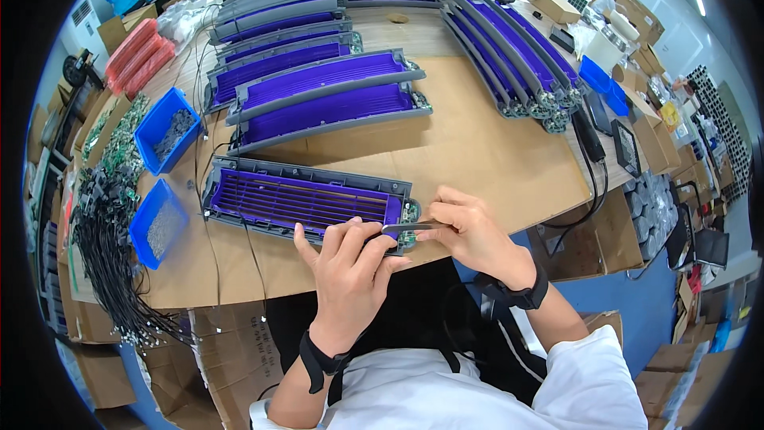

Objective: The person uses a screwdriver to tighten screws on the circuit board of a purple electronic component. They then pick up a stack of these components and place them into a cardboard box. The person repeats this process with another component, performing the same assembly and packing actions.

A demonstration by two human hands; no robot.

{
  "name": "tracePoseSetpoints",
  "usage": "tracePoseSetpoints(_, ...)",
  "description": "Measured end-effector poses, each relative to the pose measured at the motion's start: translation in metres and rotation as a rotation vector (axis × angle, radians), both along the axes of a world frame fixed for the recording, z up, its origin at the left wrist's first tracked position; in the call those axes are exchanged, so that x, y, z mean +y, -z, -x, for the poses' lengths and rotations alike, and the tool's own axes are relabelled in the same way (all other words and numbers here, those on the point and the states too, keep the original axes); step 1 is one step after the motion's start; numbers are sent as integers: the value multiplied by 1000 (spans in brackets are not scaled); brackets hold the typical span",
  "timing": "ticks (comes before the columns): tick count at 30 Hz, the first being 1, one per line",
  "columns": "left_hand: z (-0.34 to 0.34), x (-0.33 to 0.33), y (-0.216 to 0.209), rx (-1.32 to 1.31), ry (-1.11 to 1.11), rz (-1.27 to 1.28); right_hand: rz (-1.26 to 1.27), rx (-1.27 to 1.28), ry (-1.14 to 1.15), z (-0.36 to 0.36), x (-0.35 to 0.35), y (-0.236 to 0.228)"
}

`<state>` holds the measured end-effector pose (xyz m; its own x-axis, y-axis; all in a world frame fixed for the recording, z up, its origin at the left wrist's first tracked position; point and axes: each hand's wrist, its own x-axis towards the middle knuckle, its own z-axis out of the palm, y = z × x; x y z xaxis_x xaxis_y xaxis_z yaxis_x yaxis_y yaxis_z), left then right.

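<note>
A long grey housing with a purple slatted insert (306, 201) lies on the cardboard sheet in front of me. My left hand (350, 259) rests on its near edge with fingers spread, close to the right end. In my right hand (471, 227), fingers are pinched around a thin metal tool that looks like tweezers (398, 228). The tool's tip points left, over the purple insert's right end and near my left fingertips. Just under the tool, a small green circuit board (410, 213) sits at the housing's right end, partly covered by my fingers.
More purple and grey housings (326, 111) lie behind, with a stack (517, 56) at the back right. Left stand two blue bins, one of dark parts (167, 129), one of small pale parts (159, 223). Black cables (119, 255) hang over the left edge. A cardboard box (589, 239) stands right.
</note>
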<state>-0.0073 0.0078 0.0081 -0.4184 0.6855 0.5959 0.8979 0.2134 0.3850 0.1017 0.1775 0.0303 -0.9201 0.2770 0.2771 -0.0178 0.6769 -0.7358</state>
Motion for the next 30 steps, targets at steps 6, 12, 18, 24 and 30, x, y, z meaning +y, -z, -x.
tracePoseSetpoints(6, 2, -3, 8, -26, 17, -21, 65, 71, 71, 30, -14, -2)
tracePoseSetpoints(12, 3, -3, 10, -150, 9, -90, -228, -194, 100, 51, -23, -22)
tracePoseSetpoints(18, 3, -4, 9, -156, 16, -91, -103, -362, -175, 54, 2, -41)
tracePoseSetpoints(24, 3, -5, 11, -126, 17, -97, 117, -234, -46, 39, 2, -43)
tracePoseSetpoints(30, 2, -5, 10, -97, 15, -86, 187, -139, -76, 22, 1, -37)
